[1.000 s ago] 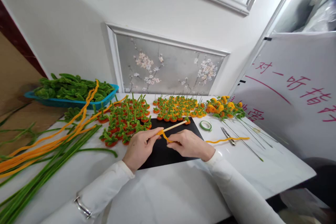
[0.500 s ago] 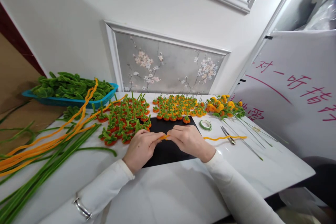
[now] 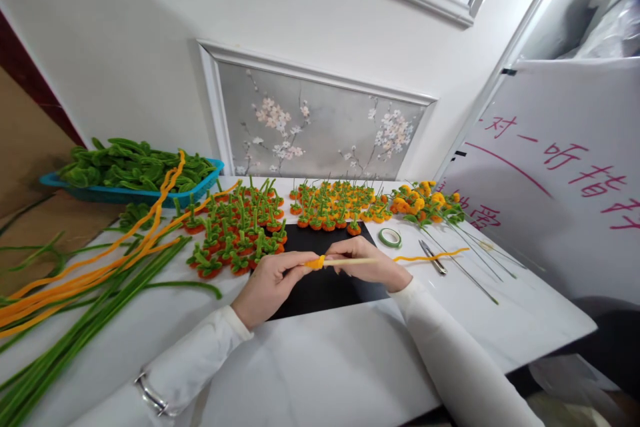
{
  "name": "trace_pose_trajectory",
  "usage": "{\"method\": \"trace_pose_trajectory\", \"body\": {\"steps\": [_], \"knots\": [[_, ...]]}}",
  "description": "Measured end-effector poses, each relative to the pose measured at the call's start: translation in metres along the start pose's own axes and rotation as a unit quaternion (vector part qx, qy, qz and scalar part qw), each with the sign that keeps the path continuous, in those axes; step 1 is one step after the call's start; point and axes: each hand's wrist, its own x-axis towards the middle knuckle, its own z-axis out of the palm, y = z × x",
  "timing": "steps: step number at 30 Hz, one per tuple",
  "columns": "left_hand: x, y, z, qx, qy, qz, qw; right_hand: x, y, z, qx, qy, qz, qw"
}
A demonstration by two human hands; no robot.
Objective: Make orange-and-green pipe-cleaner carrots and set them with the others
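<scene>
My left hand pinches one end of a thin, pale wooden stick, where an orange pipe cleaner is coiled around it. Close beside the coil, the fingers of my right hand are closed on the pipe cleaner; some of its fingertips are hidden. The stick points right, passing in front of my right hand. Beyond that hand, the loose tail of the pipe cleaner trails over the table. Both hands are above a black mat.
Behind the hands stand rows of small orange flower heads with green stems and yellow-orange ones. Green tape, pliers and finished flowers lie right. Left are loose pipe cleaners and a blue tray of green leaf pieces.
My right hand has turned and opened out slightly from the left, so the wooden stick and the orange coil now show. The pipe cleaner's tail has shifted slightly.
</scene>
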Motion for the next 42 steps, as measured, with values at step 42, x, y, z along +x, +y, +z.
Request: {"method": "trace_pose_trajectory", "body": {"steps": [42], "knots": [[0.003, 0.003, -0.004, -0.033, -0.025, -0.008, 0.999, -0.006, 0.002, -0.008, -0.013, -0.002, 0.036, 0.999]]}}
